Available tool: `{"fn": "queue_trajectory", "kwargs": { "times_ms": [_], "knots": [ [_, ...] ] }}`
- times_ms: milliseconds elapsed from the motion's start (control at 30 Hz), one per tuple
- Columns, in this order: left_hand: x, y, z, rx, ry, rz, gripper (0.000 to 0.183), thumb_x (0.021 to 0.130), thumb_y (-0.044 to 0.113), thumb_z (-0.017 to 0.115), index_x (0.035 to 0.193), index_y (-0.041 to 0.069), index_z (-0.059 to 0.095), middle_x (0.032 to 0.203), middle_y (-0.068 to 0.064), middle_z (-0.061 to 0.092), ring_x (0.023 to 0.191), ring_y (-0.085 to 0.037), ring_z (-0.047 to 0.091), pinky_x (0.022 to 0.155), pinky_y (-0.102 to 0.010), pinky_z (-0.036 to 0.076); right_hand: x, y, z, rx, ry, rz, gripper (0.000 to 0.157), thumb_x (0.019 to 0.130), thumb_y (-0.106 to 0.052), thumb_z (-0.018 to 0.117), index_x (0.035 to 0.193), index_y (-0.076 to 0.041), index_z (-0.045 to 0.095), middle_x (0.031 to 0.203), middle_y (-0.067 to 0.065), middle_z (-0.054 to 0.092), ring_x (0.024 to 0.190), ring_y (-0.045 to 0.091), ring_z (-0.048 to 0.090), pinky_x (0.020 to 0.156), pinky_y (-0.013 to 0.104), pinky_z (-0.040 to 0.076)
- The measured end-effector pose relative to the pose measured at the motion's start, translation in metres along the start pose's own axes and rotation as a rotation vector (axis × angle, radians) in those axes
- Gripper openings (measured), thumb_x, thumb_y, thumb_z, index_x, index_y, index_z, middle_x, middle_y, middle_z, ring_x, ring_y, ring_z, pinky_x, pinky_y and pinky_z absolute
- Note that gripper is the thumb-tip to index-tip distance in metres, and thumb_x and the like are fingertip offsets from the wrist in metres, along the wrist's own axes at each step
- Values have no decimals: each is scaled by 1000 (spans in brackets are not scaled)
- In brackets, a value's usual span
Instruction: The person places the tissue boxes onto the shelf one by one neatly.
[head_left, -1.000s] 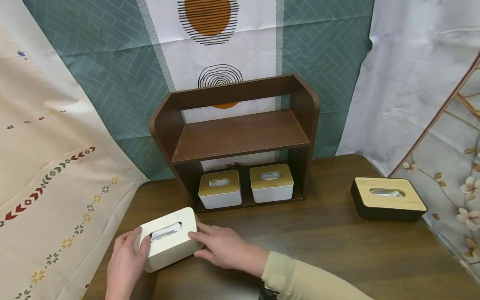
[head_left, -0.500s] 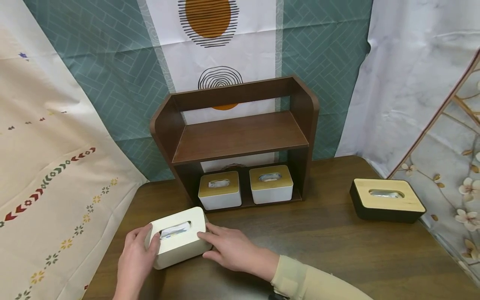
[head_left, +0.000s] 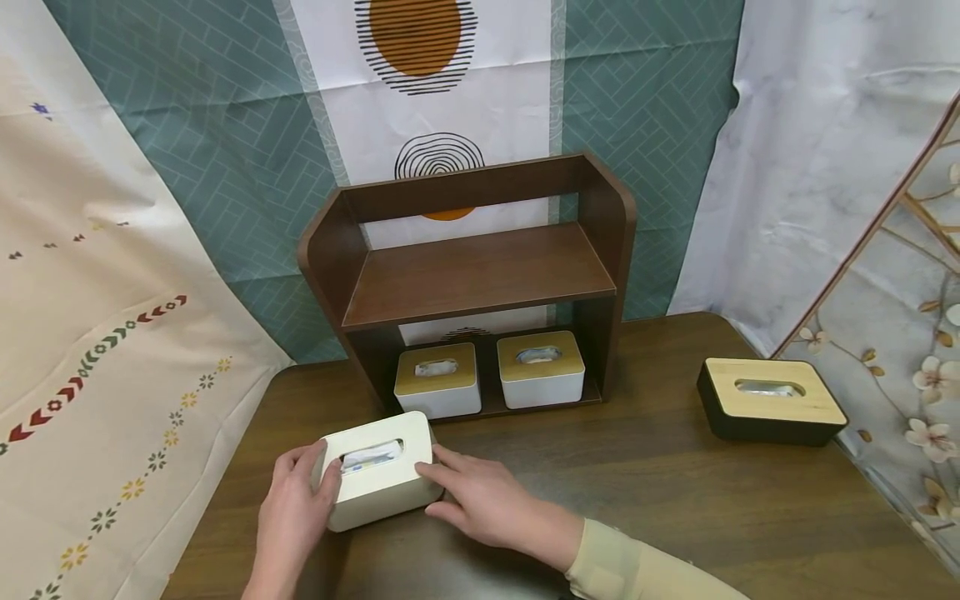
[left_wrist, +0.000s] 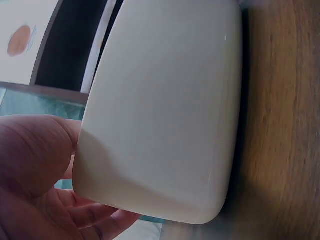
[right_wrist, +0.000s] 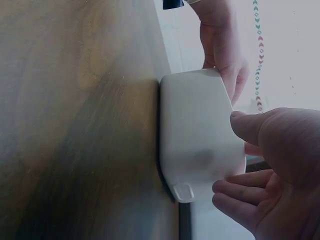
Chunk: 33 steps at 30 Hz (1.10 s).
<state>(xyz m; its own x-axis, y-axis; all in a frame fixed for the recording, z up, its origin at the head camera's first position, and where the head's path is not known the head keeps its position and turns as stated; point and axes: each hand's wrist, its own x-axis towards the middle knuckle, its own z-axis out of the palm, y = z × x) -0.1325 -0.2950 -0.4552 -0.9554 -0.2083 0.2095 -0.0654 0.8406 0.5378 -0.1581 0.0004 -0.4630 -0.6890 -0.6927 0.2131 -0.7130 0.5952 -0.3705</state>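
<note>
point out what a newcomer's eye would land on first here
Probably the cream, rounded rectangular tissue box, at front left on the brown wood-grain table, between the person's left grip and right grip. Next comes the dark brown two-level shelf behind it, with two white, tan-topped tissue boxes on its lower level. A black rectangular tissue box with a pale wood-look lid sits far right.

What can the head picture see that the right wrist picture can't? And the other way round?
Only head: a black box with a wooden lid, the opening on top of the cream box, and a big orange circle.

Only right wrist: a small pale outline low on the cream box's end.

Both: the cream box, left hand, right hand and table.
</note>
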Motion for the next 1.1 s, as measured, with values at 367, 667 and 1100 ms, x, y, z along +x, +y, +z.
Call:
{"fn": "queue_trajectory", "kwargs": {
  "times_ms": [367, 667, 1100],
  "knots": [
    [3, 16, 10, -8, -6, 45, 49, 112, 26, 64, 153, 0, 61, 147, -27, 51, 125, -51, 64, 97, -71, 50, -16, 11, -8, 33, 8, 34, 55, 111, -40, 70, 161, -20, 58, 166, 16, 53, 142, 31, 63, 106, 52, 57],
    [6, 27, 18, -18, -2, 70, 48, 111, 25, 66, 151, 0, 63, 145, -27, 53, 122, -51, 66, 97, -71, 51, -27, 17, -11, 63, 13, 74, 55, 111, -41, 68, 162, -21, 58, 167, 15, 52, 141, 34, 63, 106, 56, 57],
    [9, 44, 33, -37, 9, 120, 46, 109, 24, 69, 149, 1, 66, 142, -26, 57, 119, -49, 68, 96, -70, 52, -44, 29, -19, 91, 41, 122, 54, 112, -41, 68, 160, -20, 60, 167, 15, 51, 142, 35, 62, 107, 59, 55]
  ]
}}
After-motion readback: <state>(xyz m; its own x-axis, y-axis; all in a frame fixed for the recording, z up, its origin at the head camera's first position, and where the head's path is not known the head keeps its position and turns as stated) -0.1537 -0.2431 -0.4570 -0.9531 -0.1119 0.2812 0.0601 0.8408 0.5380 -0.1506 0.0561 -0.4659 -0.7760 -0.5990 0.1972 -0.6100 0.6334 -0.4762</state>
